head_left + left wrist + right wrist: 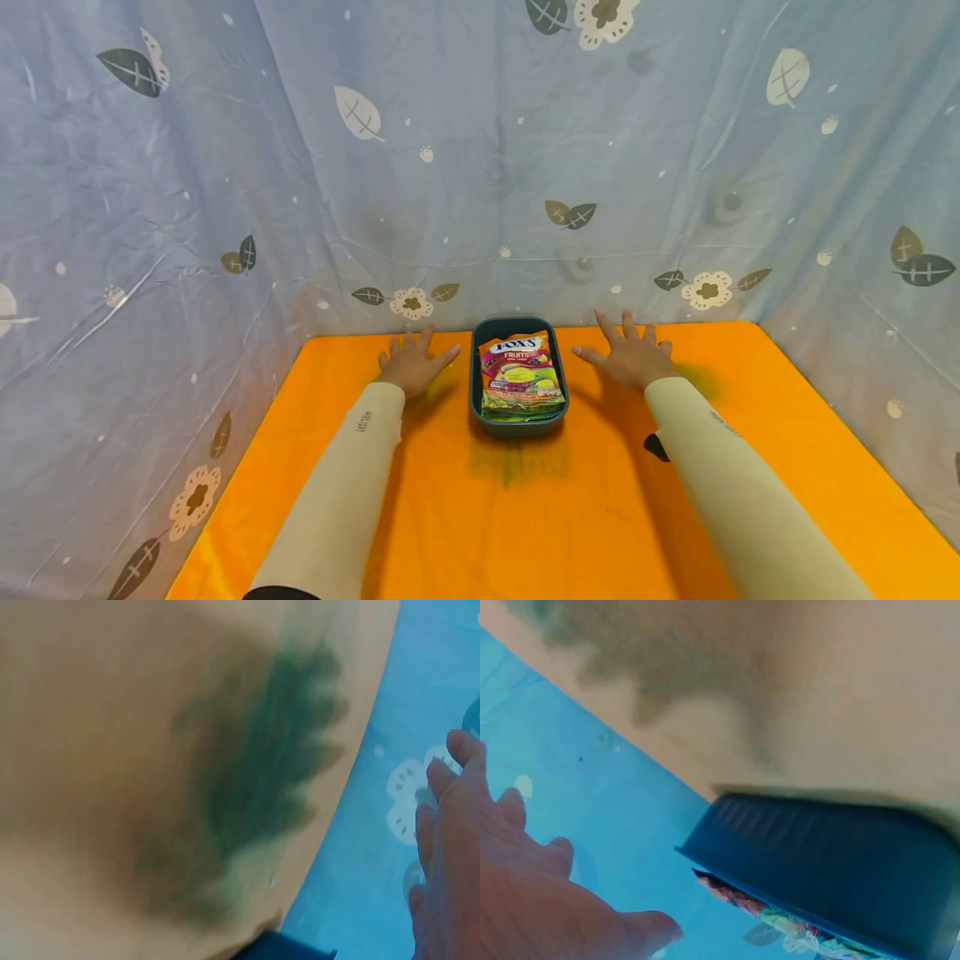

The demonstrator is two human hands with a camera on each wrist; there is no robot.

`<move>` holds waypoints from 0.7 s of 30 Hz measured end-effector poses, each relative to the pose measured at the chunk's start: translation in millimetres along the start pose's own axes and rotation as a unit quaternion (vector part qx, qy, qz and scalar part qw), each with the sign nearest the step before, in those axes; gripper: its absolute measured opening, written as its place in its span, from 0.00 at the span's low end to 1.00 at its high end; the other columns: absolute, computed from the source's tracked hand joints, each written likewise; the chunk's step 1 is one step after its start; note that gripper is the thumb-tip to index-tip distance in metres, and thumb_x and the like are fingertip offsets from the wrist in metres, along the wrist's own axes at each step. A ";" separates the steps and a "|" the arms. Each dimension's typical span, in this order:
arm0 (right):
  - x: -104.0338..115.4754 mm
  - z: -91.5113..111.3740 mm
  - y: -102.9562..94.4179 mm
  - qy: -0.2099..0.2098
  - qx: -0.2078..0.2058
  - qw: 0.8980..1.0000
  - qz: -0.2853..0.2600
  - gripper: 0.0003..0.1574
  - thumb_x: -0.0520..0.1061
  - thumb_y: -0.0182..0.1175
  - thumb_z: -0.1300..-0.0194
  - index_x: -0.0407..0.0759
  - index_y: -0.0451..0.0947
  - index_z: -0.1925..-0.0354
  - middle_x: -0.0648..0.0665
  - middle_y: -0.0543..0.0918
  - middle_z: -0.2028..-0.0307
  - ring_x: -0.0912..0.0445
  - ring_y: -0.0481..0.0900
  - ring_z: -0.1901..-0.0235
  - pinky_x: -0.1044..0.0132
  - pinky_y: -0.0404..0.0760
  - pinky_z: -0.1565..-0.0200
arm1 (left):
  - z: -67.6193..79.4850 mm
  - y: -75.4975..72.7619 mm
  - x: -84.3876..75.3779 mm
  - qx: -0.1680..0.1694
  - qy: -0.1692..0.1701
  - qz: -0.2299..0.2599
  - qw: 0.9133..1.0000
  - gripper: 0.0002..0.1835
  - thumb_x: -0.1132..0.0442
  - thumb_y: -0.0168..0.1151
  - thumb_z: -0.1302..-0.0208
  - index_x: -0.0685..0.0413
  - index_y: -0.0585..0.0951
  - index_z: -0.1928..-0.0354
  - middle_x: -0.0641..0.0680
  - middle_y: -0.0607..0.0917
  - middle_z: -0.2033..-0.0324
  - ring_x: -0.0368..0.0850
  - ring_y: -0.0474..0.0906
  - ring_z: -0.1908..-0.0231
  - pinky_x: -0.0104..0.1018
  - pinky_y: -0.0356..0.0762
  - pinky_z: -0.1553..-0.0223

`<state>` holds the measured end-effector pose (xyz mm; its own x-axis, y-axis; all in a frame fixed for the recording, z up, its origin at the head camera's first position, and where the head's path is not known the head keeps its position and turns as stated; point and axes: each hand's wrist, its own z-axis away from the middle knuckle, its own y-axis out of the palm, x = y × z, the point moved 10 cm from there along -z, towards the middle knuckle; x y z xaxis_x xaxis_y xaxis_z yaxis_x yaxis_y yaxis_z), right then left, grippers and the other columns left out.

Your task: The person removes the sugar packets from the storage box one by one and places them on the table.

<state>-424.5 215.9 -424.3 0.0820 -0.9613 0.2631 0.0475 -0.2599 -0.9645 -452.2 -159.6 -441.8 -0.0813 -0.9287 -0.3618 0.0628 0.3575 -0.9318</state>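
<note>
A dark blue-grey rectangular bin (517,428) stands near the back edge of the orange table. Inside it lies a colourful candy bag (521,375) marked FOX'S Fruits, with more packaging showing beneath its lower end. My left hand (415,364) hovers to the left of the bin, fingers spread, holding nothing. On the other side, my right hand (633,354) is likewise spread and bare, apart from the bin wall. The right wrist view shows the bin's side (832,862) with wrapper edges (780,919) along its rim. Only a dark corner of the bin (281,946) shows in the left wrist view.
The orange tabletop (517,533) carries greenish smudges and shadows of the hands. A grey-blue curtain (480,183) with leaf and flower prints hangs right behind the table and along both sides. Pale sleeves (330,492) cover both forearms.
</note>
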 end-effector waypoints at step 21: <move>29.4 -5.5 -3.6 -0.046 0.032 0.968 -0.244 0.56 0.80 0.46 0.42 0.70 0.34 0.26 0.48 0.43 0.26 0.39 0.48 0.31 0.32 0.50 0.40 | 15.8 39.8 -57.0 0.123 0.037 0.466 0.875 0.43 0.27 0.38 0.36 0.42 0.52 0.25 0.52 0.62 0.31 0.57 0.67 0.39 0.53 0.65 0.41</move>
<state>-427.7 188.1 -413.3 0.1229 -0.7118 0.6915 0.1651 -0.6724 -0.7215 -429.3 -94.1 -457.8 0.0553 -0.2329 -0.9709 0.3486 0.9157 -0.1998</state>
